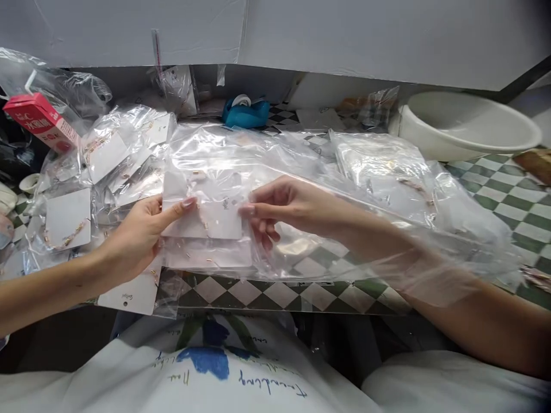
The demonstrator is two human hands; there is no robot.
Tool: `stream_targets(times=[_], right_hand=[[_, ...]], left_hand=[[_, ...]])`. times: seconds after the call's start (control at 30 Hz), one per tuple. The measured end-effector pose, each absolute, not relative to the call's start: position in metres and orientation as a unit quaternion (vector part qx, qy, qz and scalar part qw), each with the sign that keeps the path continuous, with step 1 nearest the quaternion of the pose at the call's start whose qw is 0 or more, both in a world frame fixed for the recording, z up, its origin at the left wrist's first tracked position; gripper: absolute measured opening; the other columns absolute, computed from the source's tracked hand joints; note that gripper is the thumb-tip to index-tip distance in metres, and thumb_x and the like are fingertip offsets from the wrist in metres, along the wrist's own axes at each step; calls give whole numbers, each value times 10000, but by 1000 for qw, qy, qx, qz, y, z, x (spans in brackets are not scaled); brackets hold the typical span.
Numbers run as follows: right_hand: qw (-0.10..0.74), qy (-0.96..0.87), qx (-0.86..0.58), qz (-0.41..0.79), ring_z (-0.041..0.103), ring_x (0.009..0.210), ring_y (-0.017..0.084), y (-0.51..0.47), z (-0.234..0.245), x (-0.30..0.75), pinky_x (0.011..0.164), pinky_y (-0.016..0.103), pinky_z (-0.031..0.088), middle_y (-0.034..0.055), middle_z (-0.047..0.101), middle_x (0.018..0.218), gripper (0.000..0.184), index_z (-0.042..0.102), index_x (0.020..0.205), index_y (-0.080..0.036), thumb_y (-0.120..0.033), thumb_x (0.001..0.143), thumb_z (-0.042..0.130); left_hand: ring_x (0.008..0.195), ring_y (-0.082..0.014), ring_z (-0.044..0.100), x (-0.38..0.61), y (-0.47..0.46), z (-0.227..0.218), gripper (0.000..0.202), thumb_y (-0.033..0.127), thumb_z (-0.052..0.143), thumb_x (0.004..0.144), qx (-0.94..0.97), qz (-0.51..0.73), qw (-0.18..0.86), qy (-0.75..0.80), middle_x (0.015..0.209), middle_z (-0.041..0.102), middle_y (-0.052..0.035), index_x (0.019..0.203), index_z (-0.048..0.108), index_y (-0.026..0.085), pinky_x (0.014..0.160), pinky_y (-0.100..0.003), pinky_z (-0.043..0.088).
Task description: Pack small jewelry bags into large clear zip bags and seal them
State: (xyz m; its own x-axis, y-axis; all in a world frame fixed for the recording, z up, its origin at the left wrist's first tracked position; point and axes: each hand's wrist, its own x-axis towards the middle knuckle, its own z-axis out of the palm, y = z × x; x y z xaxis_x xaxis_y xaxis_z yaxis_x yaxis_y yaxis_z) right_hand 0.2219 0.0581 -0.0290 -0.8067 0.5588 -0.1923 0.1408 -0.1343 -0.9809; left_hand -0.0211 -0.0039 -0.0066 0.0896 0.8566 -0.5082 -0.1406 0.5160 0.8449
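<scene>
My left hand [140, 229] pinches the left side of a white jewelry card [221, 215], its thumb lying across the front. A thin gold-and-pink bracelet [202, 215] hangs on that card. From the other side, my right hand [282, 206] grips the card's right edge between thumb and fingers, the other fingers curled. Clear plastic lies around and under the card, and I cannot tell whether the card is inside a bag. Another pale card [209, 252] in plastic shows just below. Left of my left hand are several bagged cards with bracelets, one being a white card [69, 218].
A blue tape dispenser [246, 113] stands at the back. A red drink carton [41, 120] with a straw leans at the left. At right are a stack of clear bags [379, 158] and a white basin [469, 126]. The tabletop [495, 201] is checkered.
</scene>
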Motion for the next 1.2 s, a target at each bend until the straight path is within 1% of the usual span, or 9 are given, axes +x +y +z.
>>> stream_targets(times=[0.2, 0.4, 0.47, 0.63, 0.77, 0.93, 1.0, 1.07, 1.2], right_hand=[[165, -628, -301, 699, 675, 571, 71, 51, -30, 223, 553, 177, 536, -14, 732, 678, 331, 756, 751, -186, -487, 889, 762], [189, -585, -299, 730, 699, 632, 75, 49, -38, 225, 621, 173, 572, -15, 758, 735, 182, 797, 799, -203, -377, 832, 836], [181, -565, -291, 751, 709, 657, 81, 50, -40, 226, 634, 176, 582, -19, 769, 761, 134, 806, 811, -219, -328, 781, 878], [153, -530, -289, 782, 702, 614, 81, 50, -39, 220, 589, 153, 576, -16, 755, 688, 214, 785, 732, -185, -265, 638, 960], [169, -545, -301, 764, 723, 623, 97, 45, -42, 219, 595, 166, 596, 10, 773, 736, 274, 769, 816, -150, -322, 692, 943], [191, -582, -308, 728, 735, 646, 107, 40, -58, 222, 594, 171, 598, 26, 773, 761, 330, 757, 820, -139, -430, 756, 898], [194, -601, -309, 711, 745, 656, 123, 38, -64, 222, 603, 191, 608, 38, 780, 779, 341, 771, 875, -139, -455, 791, 870], [191, -612, -310, 702, 753, 667, 142, 37, -68, 221, 629, 215, 621, 49, 784, 784, 345, 786, 892, -140, -453, 781, 879], [211, -598, -306, 710, 763, 738, 161, 37, -72, 221, 670, 231, 624, 40, 787, 819, 292, 797, 887, -160, -369, 729, 924]], left_hand=[[698, -198, 753, -13, -4, -10, 274, 338, 868, 826, 284, 362, 668, 585, 858, 786, -75, 984, 736, 157, 546, -271, 669], [690, -183, 752, -6, -3, -13, 244, 309, 866, 830, 280, 397, 665, 567, 907, 783, -69, 956, 723, 156, 565, -269, 672], [670, -181, 741, -4, -4, -13, 259, 319, 880, 812, 286, 404, 661, 564, 889, 774, -56, 941, 723, 158, 543, -275, 667], [694, -195, 746, -3, -5, -15, 304, 372, 898, 786, 303, 405, 656, 560, 887, 770, -64, 927, 736, 157, 522, -263, 650], [818, -248, 782, -7, -4, -15, 418, 364, 960, 700, 321, 347, 666, 577, 1033, 796, -110, 1009, 747, 180, 582, -286, 669], [957, -291, 783, -15, 4, -11, 591, 315, 1026, 563, 328, 315, 625, 635, 1135, 791, -140, 1061, 737, 183, 675, -312, 680], [963, -289, 783, -17, 8, -10, 588, 248, 1033, 525, 351, 294, 623, 634, 1097, 802, -131, 1034, 747, 184, 704, -301, 671], [938, -271, 783, -17, 11, -9, 502, 184, 1016, 528, 386, 273, 630, 616, 1002, 815, -106, 967, 772, 183, 723, -276, 655], [820, -228, 773, -14, 10, -9, 389, 163, 989, 565, 397, 279, 640, 596, 861, 805, -77, 905, 800, 165, 673, -244, 627]])
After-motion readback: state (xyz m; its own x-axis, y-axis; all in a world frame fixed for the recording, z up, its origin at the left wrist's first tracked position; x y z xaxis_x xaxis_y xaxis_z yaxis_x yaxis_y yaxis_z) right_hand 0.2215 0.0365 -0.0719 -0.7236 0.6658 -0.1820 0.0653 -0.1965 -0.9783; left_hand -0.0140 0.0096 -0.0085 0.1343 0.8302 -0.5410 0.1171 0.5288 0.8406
